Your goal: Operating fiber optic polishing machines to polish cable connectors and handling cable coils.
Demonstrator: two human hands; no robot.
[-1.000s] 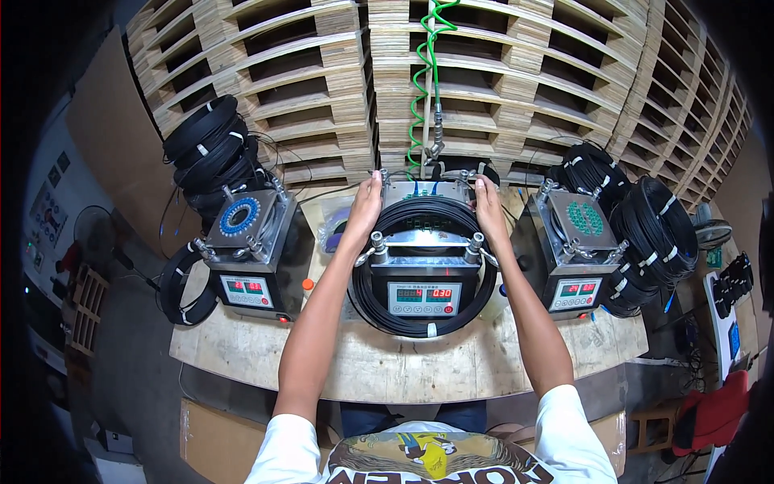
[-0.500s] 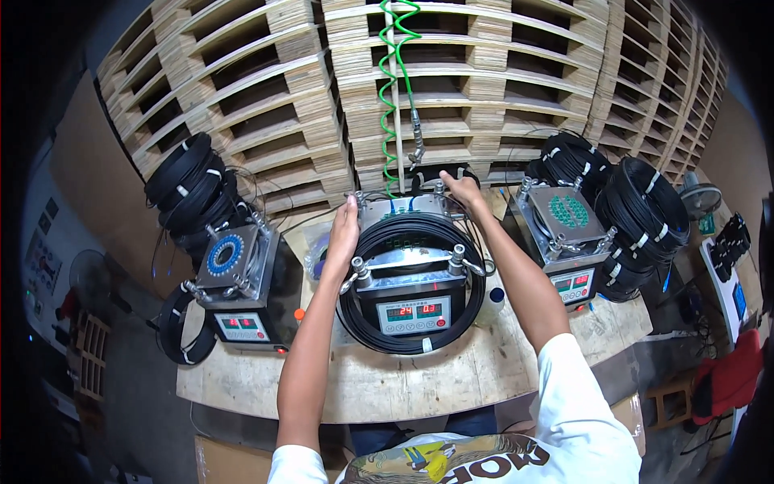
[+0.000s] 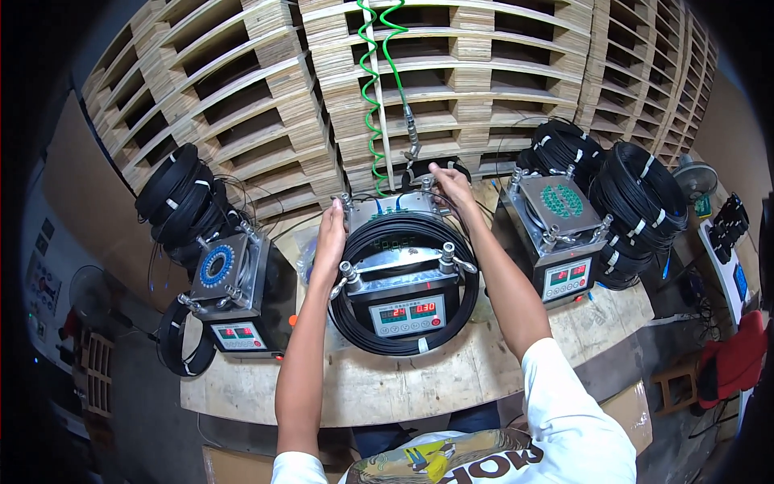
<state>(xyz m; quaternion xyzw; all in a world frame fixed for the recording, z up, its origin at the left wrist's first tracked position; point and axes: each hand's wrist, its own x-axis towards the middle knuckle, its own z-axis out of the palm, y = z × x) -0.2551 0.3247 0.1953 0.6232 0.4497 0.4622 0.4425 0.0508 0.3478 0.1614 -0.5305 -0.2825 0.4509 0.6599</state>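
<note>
A coil of thin black cable (image 3: 464,316) hangs around the front of the middle machine (image 3: 367,300), a dark box with a metal clamp top and a lit red display. My left hand (image 3: 330,240) rests along the coil's left side, its fingers stretched up toward the machine's far left post. My right hand (image 3: 454,190) is at the far right post, fingers extended and partly apart, beside a black cable. Its lower fingers are partly hidden. Two blue-tipped cable ends (image 3: 398,206) stand at the back of the clamp top.
A machine with a blue ring fixture (image 3: 216,266) stands left, one with a green fixture (image 3: 562,201) right. Stacks of black cable coils (image 3: 642,194) flank them on the wooden table (image 3: 379,391). A green spiral air hose (image 3: 372,97) hangs before stacked pallets (image 3: 516,48).
The whole view has shifted slightly, so most things sit a little further left. My right hand has drawn in closer to the far right post. My left hand stays beside the coil.
</note>
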